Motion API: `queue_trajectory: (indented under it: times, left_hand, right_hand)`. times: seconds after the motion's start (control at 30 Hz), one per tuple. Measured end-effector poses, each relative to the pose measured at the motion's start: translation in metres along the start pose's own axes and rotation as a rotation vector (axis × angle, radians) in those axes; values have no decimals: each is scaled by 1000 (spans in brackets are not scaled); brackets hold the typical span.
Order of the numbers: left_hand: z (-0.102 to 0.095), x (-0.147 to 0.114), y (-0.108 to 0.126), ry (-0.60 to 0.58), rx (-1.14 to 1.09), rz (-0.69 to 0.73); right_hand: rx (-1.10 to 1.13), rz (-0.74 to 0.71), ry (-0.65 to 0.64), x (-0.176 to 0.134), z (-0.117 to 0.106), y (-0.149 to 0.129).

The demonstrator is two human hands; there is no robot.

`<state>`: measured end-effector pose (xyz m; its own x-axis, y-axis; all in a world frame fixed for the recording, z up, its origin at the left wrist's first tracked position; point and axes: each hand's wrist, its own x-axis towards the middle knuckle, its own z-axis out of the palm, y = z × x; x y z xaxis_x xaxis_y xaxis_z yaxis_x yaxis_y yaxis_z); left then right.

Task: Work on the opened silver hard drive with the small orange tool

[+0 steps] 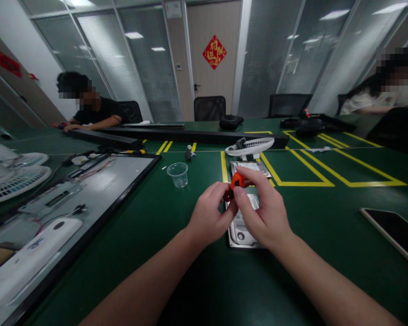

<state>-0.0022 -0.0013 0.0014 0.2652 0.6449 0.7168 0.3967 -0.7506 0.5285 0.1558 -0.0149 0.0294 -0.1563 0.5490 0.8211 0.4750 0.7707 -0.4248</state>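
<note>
Close together over the table, my left hand (212,210) and my right hand (263,206) pinch a small orange-and-black object (237,181), which could be a screwdriver handle seen end-on. My right thumb and fingers are round its orange part, while my left fingertips close on the darker red lower part. Much of it is hidden by my fingers. Beneath my hands lies a silver hard drive (241,236), partly covered by them. Just behind it is a second hard drive (236,167), also partly hidden by my right hand.
A clear plastic cup (177,174) stands left of my hands. A large panel with electronics (122,176) fills the left side. Far right lies a phone (397,231). A white fan grille (255,146) and a long black bar (190,136) lie behind. Two people sit across the table.
</note>
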Motion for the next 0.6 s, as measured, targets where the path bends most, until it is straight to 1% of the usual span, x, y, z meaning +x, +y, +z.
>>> queue_trajectory:
  times: [0.1, 0.3, 0.37, 0.53, 0.6]
  left_hand:
    - [-1, 0, 1, -15, 14, -10]
    - [-1, 0, 2, 44, -18, -3]
    - [-1, 0, 1, 30, -9, 3]
    - [-1, 1, 2, -13, -6, -5]
    - [-1, 1, 3, -13, -9, -7]
  right_hand:
    - [6, 2, -17, -1, 1, 0]
    - [-25, 2, 30, 0, 2, 2]
    - [-27, -6, 36, 0, 2, 2]
    - [10, 10, -17, -1, 1, 0]
    - [6, 10, -17, -2, 1, 0]
